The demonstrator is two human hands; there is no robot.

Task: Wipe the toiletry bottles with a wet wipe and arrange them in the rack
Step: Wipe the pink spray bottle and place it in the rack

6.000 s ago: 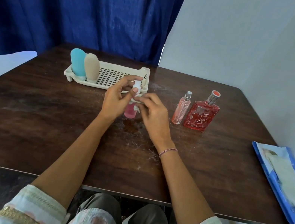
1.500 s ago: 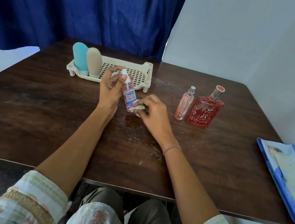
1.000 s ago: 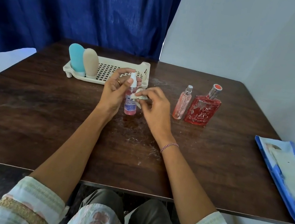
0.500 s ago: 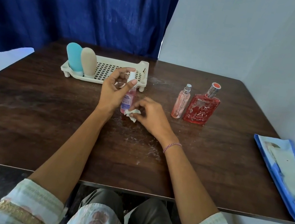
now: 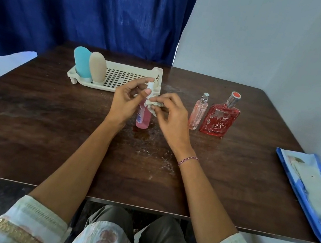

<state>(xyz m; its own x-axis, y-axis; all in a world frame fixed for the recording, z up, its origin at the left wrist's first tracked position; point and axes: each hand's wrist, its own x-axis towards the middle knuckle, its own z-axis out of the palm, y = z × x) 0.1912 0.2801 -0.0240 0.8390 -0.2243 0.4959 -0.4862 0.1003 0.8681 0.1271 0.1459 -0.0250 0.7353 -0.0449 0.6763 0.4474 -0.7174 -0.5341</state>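
Pink spray bottle (image 5: pixel 143 118) upright between left-hand fingers (image 5: pixel 147 93), wipe-holding right fingers (image 5: pixel 160 100).

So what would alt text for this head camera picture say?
A person's left hand steadies a pink spray bottle upright on a dark table while the right hand rubs it with a wet wipe; two bottles stand in a rack behind.

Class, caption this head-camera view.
Left hand steadies pink spray bottle; right hand wipes it with a wet wipe.
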